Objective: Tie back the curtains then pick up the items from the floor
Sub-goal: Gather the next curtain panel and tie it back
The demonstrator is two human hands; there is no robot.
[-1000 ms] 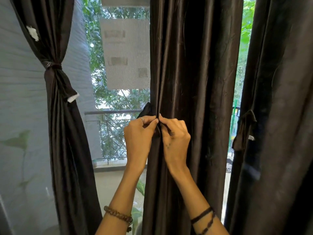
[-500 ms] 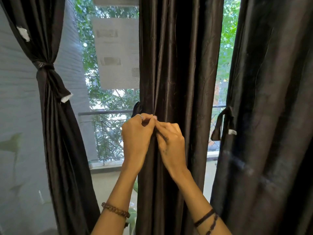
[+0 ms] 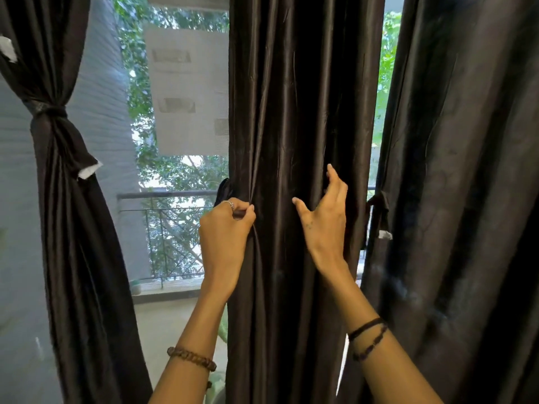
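A dark brown satin middle curtain (image 3: 294,112) hangs straight down in front of me. My left hand (image 3: 226,233) pinches a dark tie-back strap (image 3: 224,189) at the curtain's left edge, fingers curled. My right hand (image 3: 323,221) is open, fingers spread, against the curtain's right side near its edge. The left curtain (image 3: 62,214) is gathered and knotted with a tie (image 3: 48,110). The right curtain (image 3: 466,199) hangs loose, and its tie-back loop (image 3: 379,208) dangles at its left edge.
Behind the curtains a window shows a balcony railing (image 3: 163,196), trees and a pale building. A grey wall (image 3: 17,258) is at the left. The balcony floor (image 3: 169,325) shows below the railing. No floor items are in view.
My right hand has let go of the fold at the middle, opened, and moved right across the curtain. My left hand stays pinching at the left edge. The view shifted closer.
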